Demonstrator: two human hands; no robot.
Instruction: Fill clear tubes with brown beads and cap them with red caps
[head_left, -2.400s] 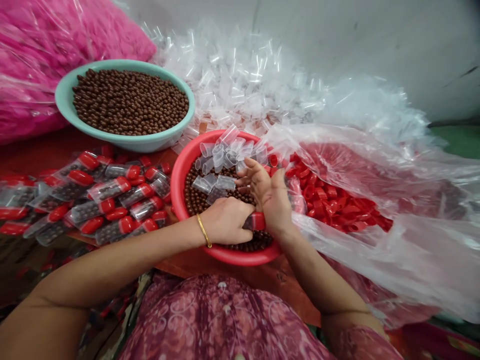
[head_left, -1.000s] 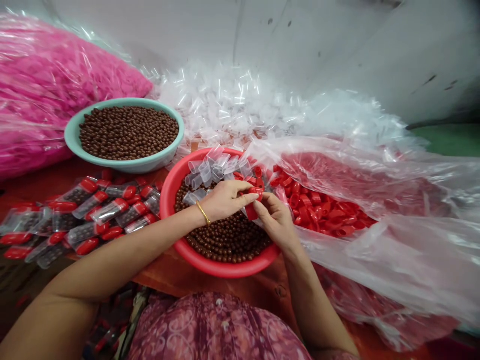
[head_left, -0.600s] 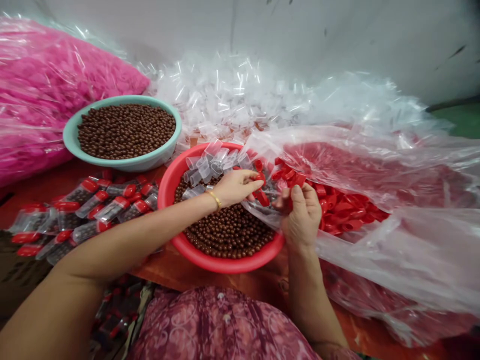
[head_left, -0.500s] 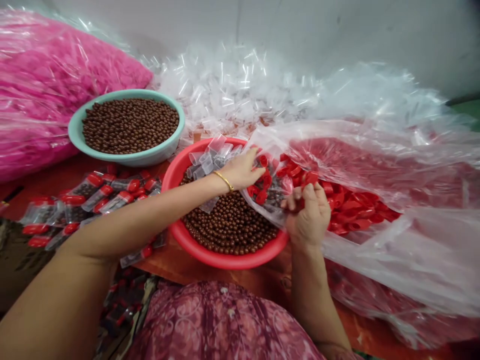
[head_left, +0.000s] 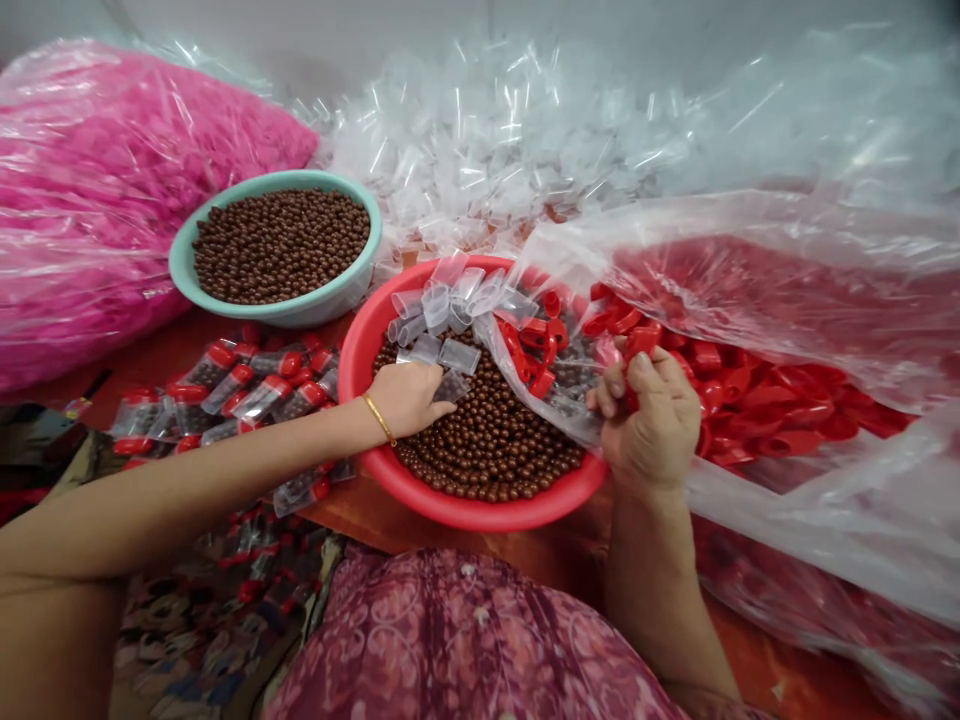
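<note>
My left hand (head_left: 411,400), with a gold bracelet, is over the left side of the red basin (head_left: 480,515). Its fingers close on a clear tube (head_left: 450,387) just above the brown balls (head_left: 495,450). More clear tubes (head_left: 439,300) lie at the basin's back left. On the right, my right hand (head_left: 651,415) pinches a red cap (head_left: 642,342) between thumb and fingers. Other red caps (head_left: 536,345) rest on clear plastic over the basin's right part.
A light blue basin (head_left: 277,308) of brown balls stands at the back left, beside a bag of pink pieces (head_left: 142,160). Filled red-capped tubes (head_left: 262,395) lie left. An open bag of red caps (head_left: 780,405) spreads right, with clear tubes piled behind.
My left hand has moved left and down, from the red caps to the clear tubes. My right hand keeps its red cap. The view has shifted slightly.
</note>
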